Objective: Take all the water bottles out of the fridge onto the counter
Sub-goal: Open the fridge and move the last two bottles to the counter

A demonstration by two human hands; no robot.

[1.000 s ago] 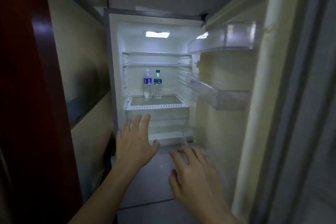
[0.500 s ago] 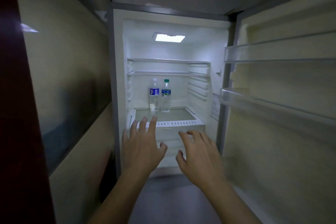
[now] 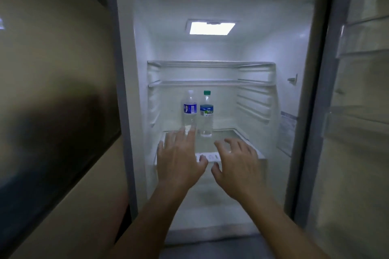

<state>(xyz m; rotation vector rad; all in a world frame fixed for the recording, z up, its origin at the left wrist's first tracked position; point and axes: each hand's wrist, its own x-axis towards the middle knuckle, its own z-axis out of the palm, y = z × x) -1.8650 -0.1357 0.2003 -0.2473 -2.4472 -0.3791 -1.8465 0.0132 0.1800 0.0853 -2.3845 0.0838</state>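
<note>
Nothing is removed yet: both bottles [image 3: 197,111] are seen upright on the fridge shelf [image 3: 242,132] just beyond the left hand [image 3: 179,164] and right hand [image 3: 237,166], both spread and empty.

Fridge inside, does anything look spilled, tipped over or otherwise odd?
Nothing stands out. The white-capped bottle and green-capped bottle stand upright side by side on the glass shelf. No spill shows. Both hands, left hand and right hand, are open and hold nothing.

We see a lit ceiling lamp [image 3: 211,28] glowing white. Two bare wire racks [image 3: 210,73] sit beneath it, and a dark-banded wall panel [image 3: 52,111] stands leftward.
</note>
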